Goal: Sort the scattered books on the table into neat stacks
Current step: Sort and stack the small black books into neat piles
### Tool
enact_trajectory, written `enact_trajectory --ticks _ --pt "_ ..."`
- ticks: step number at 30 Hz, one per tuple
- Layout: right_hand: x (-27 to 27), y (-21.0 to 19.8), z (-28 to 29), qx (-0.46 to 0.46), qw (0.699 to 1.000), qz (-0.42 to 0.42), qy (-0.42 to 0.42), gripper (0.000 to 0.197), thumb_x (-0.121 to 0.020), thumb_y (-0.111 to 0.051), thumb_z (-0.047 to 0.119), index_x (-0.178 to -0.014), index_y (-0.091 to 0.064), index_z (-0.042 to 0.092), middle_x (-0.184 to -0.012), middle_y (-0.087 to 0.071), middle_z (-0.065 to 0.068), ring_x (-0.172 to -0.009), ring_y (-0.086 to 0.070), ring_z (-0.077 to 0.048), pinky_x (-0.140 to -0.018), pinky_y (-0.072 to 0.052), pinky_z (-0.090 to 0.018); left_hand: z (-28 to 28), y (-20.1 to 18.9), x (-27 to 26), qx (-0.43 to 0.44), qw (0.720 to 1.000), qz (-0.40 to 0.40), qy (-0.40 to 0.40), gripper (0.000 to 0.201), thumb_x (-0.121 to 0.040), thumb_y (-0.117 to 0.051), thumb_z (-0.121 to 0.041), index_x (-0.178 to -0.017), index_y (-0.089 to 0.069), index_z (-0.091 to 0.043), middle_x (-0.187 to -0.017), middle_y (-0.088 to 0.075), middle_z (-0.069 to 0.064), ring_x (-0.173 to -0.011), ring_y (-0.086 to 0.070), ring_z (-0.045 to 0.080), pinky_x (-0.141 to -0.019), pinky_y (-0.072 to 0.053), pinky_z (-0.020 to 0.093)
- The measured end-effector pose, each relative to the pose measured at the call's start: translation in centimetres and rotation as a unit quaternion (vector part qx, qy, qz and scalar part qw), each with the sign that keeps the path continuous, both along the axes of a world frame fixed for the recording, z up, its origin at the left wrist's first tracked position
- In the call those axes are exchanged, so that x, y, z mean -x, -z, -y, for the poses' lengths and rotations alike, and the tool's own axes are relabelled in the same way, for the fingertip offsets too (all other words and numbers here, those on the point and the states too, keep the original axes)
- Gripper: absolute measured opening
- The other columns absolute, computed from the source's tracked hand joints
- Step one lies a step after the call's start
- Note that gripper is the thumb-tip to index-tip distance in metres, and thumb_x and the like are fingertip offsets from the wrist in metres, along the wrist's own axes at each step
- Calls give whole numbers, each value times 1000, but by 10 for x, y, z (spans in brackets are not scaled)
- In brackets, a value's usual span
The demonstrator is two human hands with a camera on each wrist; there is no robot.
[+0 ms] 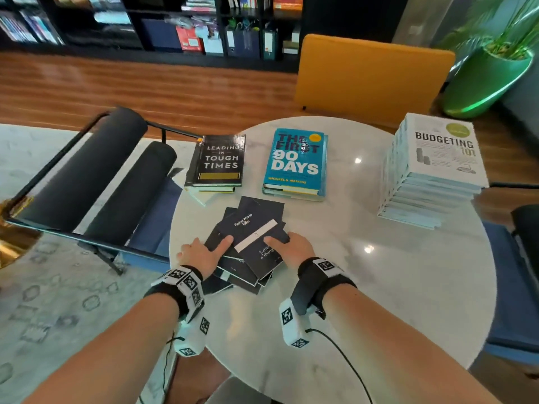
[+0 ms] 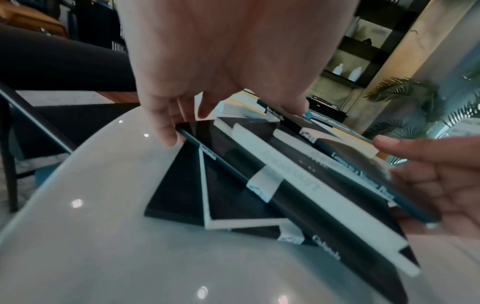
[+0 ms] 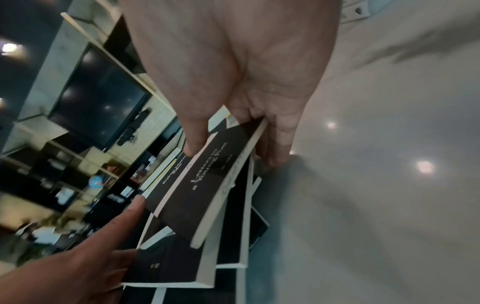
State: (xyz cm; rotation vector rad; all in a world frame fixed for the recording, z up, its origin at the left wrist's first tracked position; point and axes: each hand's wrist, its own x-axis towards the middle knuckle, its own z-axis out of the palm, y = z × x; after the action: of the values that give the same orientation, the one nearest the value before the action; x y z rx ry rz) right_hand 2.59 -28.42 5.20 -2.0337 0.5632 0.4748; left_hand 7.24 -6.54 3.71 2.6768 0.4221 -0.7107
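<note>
Several thin black paperbacks [image 1: 233, 266] lie fanned in a loose pile on the round white marble table [image 1: 364, 258]. The top book [image 1: 256, 237], [image 3: 207, 185] reads "Letters to a Young Poet". My left hand [image 1: 204, 253], [image 2: 228, 98] grips the pile's left side, thumb on the top cover and fingers curled at a lower book's corner. My right hand [image 1: 287, 246], [image 3: 239, 115] pinches the top book's right edge, thumb on the cover, fingers beneath. Three squared stacks stand behind: "Leading in Tough Times" [image 1: 217, 161], "The First 90 Days" [image 1: 296, 161] and a tall "Budgeting 101" stack [image 1: 434, 167].
A black-cushioned lounge chair [image 1: 87, 182] stands against the table's left edge. A yellow chair back [image 1: 370, 77] is behind the table and a green planter [image 1: 484, 80] at far right. A blue seat [image 1: 513, 287] sits to the right. Dark bookshelves line the back wall.
</note>
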Motion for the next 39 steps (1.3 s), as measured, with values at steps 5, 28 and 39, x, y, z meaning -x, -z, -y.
enact_trajectory --ticks 5,28,39 --pt "0 4 -9 -8 996 -22 85 44 -75 -73 53 -96 -74 14 -91 -74 -3 -77 -65 -17 -62 -46 -26 -4 -8 -12 64 997 -38 -23 135 -39 -39 -103 -141 -36 -15 -135 -48 15 -119 -51 36 -102 -42 49" --pt "71 -14 64 -133 957 9 257 32 -63 -74 26 -89 -59 17 -87 -68 -5 -80 -65 -18 -77 -54 -31 102 -15 3 324 930 -85 152 64 -57 -80 -65 -104 -67 -24 -98 -73 -8 -91 -68 13 -85 -53 30" --pt "83 -43 132 -122 928 201 291 66 -75 -73 -6 -125 -35 15 -107 -57 2 -102 -57 -8 -96 -48 -34 179 -66 10 445 862 21 243 58 -73 -83 -16 -119 -50 -29 -114 -63 -2 -102 -62 13 -89 -53 33"
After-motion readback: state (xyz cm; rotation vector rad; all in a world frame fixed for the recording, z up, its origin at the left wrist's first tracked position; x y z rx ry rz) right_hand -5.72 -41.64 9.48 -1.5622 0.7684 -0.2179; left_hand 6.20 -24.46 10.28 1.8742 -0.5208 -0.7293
